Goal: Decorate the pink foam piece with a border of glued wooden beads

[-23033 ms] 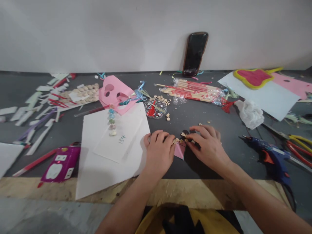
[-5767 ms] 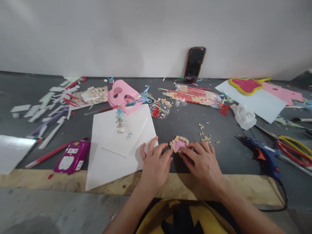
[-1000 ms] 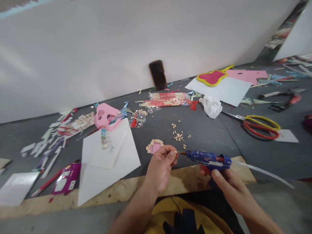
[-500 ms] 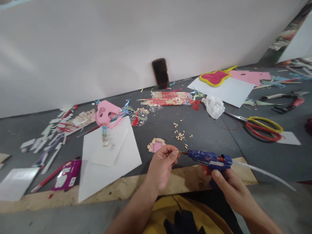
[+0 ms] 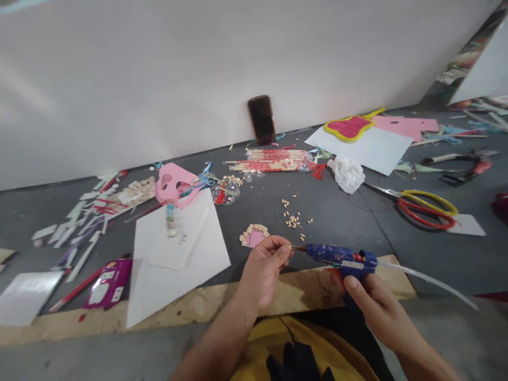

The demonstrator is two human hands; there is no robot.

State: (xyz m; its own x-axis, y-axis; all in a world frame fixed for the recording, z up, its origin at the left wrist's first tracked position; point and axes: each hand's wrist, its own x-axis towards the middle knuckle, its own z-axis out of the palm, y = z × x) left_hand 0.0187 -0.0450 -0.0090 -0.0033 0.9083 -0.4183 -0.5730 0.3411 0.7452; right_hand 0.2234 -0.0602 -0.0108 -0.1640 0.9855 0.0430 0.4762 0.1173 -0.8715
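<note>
My right hand (image 5: 371, 307) grips a blue hot glue gun (image 5: 337, 256) by its handle, nozzle pointing left. My left hand (image 5: 264, 270) is closed in a pinch right at the nozzle tip, holding something too small to name. Just beyond the left hand lies a small pink piece ringed with pale beads (image 5: 254, 235) on the dark table top (image 5: 337, 211). Loose pale beads (image 5: 292, 219) are scattered a little farther back.
A white paper sheet (image 5: 178, 254) lies left, a pink mask (image 5: 174, 183) and a dish of googly eyes (image 5: 224, 193) behind it. Packed sticks (image 5: 273, 159), a phone (image 5: 262, 119) against the wall, white tissue (image 5: 347, 173), red-and-yellow scissors (image 5: 424, 206), a magenta packet (image 5: 109, 283).
Since a second ago almost nothing has moved; both hands stay together at the glue gun's nozzle. Earlier, both hands worked on the beaded pink piece and the glue gun lay at the right.
</note>
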